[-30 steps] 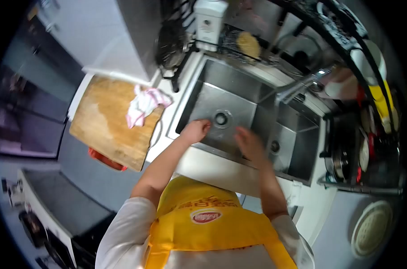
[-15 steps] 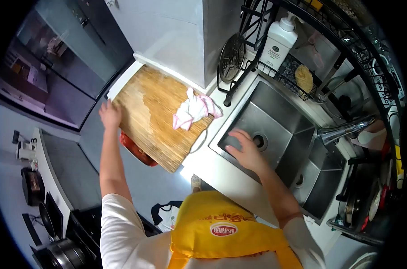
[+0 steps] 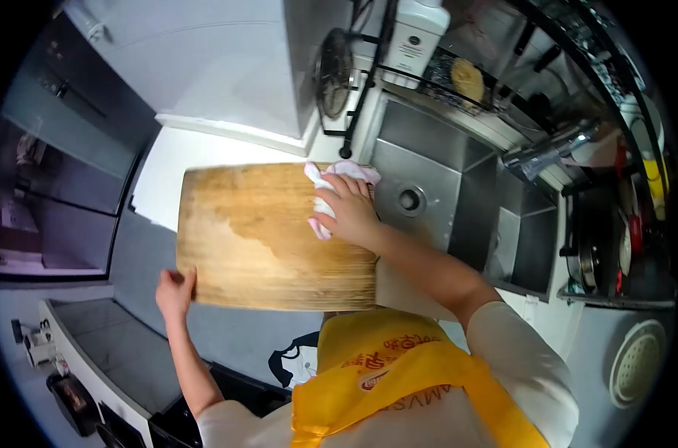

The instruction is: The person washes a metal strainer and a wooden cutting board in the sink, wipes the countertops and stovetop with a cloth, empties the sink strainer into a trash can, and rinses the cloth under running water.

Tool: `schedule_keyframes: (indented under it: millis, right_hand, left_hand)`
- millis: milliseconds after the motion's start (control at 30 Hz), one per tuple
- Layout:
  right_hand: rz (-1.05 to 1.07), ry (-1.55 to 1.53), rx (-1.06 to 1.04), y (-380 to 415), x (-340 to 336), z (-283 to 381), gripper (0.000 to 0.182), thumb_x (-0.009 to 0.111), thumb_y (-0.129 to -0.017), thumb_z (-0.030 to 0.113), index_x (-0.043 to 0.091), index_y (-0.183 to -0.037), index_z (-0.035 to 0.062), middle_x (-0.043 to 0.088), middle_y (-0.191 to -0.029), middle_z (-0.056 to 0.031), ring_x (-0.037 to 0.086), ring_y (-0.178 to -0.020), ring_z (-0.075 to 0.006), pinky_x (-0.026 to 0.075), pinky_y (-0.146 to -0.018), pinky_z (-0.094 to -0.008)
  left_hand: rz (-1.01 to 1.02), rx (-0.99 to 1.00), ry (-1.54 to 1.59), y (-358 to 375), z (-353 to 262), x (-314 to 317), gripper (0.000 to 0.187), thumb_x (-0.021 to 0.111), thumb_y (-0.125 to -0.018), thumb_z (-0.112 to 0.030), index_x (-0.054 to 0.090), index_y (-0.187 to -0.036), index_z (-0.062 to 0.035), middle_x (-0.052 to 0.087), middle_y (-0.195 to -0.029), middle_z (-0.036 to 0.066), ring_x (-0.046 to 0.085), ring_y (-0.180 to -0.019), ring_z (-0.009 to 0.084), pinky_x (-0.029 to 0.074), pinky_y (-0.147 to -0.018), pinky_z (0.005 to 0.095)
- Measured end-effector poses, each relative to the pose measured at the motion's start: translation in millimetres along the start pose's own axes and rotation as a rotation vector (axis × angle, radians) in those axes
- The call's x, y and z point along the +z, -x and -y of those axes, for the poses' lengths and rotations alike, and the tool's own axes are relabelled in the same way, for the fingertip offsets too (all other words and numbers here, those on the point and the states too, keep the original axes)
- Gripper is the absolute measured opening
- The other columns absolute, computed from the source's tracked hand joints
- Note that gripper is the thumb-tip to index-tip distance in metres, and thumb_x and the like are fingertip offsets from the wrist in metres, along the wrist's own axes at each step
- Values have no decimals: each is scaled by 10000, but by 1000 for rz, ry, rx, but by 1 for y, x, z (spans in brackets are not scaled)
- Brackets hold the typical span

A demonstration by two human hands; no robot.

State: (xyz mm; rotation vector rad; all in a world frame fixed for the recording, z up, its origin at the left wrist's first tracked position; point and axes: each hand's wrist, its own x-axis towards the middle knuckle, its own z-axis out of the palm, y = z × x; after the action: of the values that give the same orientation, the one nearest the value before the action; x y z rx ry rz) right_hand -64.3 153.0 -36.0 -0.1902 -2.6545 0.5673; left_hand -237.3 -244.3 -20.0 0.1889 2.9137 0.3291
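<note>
A large wooden cutting board [image 3: 257, 239] lies over the white counter, its near part hanging past the counter's front edge. A darker, wet-looking patch marks its upper half. With its fingers curled at the board's lower left corner, my left hand [image 3: 176, 293] grips the edge. On the right end of the board, my right hand [image 3: 350, 210] presses on a crumpled white and pink cloth [image 3: 321, 175], fingers closed over it. The cloth is partly hidden under the palm.
A steel double sink [image 3: 436, 168] with a faucet [image 3: 552, 149] adjoins the board on the right. Behind it stand a white bottle [image 3: 415, 41] and a black rack holding a sponge [image 3: 467, 81]. A colander [image 3: 638, 364] hangs at right; the stove area is lower left.
The board has turned and its near edge now runs across in front of my body. My right hand has moved from over the sink onto the cloth. The red item under the board is now hidden.
</note>
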Motion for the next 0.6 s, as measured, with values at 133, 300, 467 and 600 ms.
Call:
schedule_keyframes:
  millis: [133, 300, 467, 600]
  right_hand:
    - [-18, 137, -31, 42, -41, -37, 365, 722, -737, 265, 650, -1065, 123, 524, -1290, -95, 484, -1173, -283, 367, -963, -440]
    - [-159, 254, 59, 86, -95, -123, 283, 669, -767, 206, 635, -1035, 118, 573, -1228, -129, 559, -1089, -314, 478, -870, -436]
    - [150, 534, 567, 139, -231, -227, 559, 684, -695, 127, 534, -1233, 110, 588, -1024, -161, 613, -949, -343, 527, -760, -430]
    - [91, 832, 824, 181, -294, -354, 469, 547, -852, 92, 416, -1300, 48, 521, -1287, -157, 642, -1004, -349, 543, -798, -475]
  left_hand:
    - [770, -142, 854, 64, 8, 40, 523, 793, -756, -243, 587, -1153, 28, 668, -1087, 91, 633, -963, 228, 509, -806, 377]
    - [1263, -123, 1327, 138, -44, 129, 520, 749, -769, -54, 563, -1249, 11, 650, -1168, 81, 620, -1048, 214, 498, -888, 338]
    - [1447, -204, 1425, 182, -118, 182, 462, 685, -828, -62, 544, -1264, -8, 647, -1154, 107, 639, -1002, 230, 525, -811, 340]
    - [1447, -166, 1509, 232, -224, 157, 462, 618, -909, -188, 485, -1311, -2, 626, -1199, 147, 648, -1023, 253, 545, -819, 341]
